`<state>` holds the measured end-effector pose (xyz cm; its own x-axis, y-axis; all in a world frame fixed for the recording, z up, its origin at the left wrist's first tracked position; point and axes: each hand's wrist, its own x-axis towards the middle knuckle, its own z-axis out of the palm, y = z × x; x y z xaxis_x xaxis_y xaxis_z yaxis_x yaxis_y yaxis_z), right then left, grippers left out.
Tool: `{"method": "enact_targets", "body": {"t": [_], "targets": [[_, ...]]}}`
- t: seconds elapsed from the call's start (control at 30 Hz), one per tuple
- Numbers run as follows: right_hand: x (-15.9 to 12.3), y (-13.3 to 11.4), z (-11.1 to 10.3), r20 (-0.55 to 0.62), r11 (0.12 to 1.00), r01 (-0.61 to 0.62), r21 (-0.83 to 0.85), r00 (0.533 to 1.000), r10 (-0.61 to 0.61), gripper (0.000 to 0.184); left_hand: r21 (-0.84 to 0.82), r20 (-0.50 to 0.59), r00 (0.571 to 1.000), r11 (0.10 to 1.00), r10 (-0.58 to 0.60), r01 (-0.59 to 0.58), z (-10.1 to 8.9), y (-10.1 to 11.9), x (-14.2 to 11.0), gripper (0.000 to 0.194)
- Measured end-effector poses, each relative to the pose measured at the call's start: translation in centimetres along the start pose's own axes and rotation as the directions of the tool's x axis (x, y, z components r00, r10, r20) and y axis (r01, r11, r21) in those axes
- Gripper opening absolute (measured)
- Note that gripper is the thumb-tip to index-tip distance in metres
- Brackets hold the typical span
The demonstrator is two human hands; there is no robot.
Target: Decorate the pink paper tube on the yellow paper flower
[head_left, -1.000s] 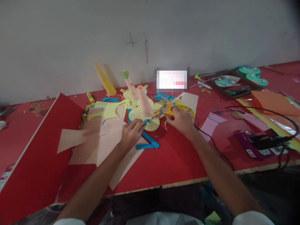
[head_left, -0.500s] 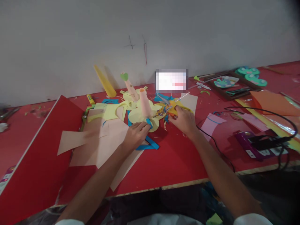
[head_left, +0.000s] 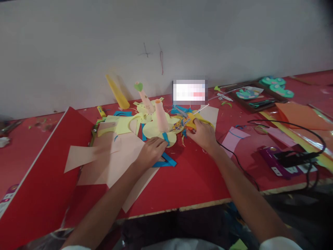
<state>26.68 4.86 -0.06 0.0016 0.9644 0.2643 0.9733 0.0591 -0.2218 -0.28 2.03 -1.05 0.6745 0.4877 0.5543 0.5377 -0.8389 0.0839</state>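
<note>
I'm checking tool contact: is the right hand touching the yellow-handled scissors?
Touching. The head view shows the right hand gripping the yellow-handled scissors by the handles.

Can read no word, brand, number or sign anywhere. On the screen [head_left: 189,93] by the wall, see only blurred squares, white with a reddish patch. On the green-topped pink paper cone [head_left: 145,100], find dark marks too small to make out as letters. On the purple box [head_left: 270,158], make out pale patches, equally unreadable.
</note>
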Motion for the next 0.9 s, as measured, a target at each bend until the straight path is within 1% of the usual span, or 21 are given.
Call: {"method": "enact_targets", "body": {"t": [0.1, 0.2, 0.3, 0.4, 0.47, 0.53, 0.6, 0.7, 0.77, 0.9], "targets": [[0.0, 0.0, 0.1, 0.0, 1.0, 0.004, 0.003, 1.0, -0.004, 0.031, -0.036, -0.024, 0.999, 0.999, 0.037, -0.038, 0.1, -0.1, -0.1, 0.022], [0.0, 0.0, 0.1, -0.004, 1.0, 0.007, -0.001, 1.0, -0.007, 0.031, -0.022, -0.035, 0.998, 0.998, 0.058, -0.058, -0.1, -0.1, -0.1, 0.023], [0.0, 0.0, 0.0, -0.006, 1.0, 0.003, -0.005, 1.0, -0.003, 0.031, 0.034, -0.004, 0.997, 0.997, 0.075, -0.075, -0.3, 0.0, -0.1, 0.021], [0.0, 0.0, -0.1, -0.004, 1.0, -0.008, -0.012, 1.0, 0.008, 0.031, 0.063, 0.049, 0.997, 0.996, 0.058, -0.061, -0.6, 0.2, 0.0, 0.02], [0.0, 0.0, -0.1, -0.001, 1.0, -0.013, -0.018, 1.0, 0.013, 0.031, 0.061, 0.078, 0.997, 0.998, 0.028, -0.033, -0.9, 0.2, 0.1, 0.019], [0.0, 0.0, -0.1, 0.0, 1.0, -0.013, -0.022, 1.0, 0.013, 0.032, 0.067, 0.084, 0.996, 0.998, -0.02, 0.015, -1.1, 0.2, 0.2, 0.033], [0.0, 0.0, -0.1, 0.002, 1.0, -0.011, -0.026, 1.0, 0.011, 0.032, 0.093, 0.082, 0.992, 0.992, -0.094, 0.086, -1.2, 0.1, 0.3, 0.044], [0.0, 0.0, -0.1, 0.001, 0.999, -0.015, -0.03, 1.0, 0.016, 0.032, 0.175, 0.104, 0.971, 0.965, -0.216, 0.196, -1.0, 0.2, 0.4, 0.048], [0.0, -0.1, -0.2, 0.001, 0.999, -0.018, -0.028, 1.0, 0.018, 0.032, 0.223, 0.138, 0.951, 0.945, -0.276, 0.241, -0.8, 0.3, 0.6, 0.051], [0.0, -0.2, -0.3, 0.004, 1.0, -0.017, -0.017, 1.0, 0.017, 0.032, 0.258, 0.196, 0.927, 0.929, -0.32, 0.266, -0.5, 0.4, 0.8, 0.053]]}}
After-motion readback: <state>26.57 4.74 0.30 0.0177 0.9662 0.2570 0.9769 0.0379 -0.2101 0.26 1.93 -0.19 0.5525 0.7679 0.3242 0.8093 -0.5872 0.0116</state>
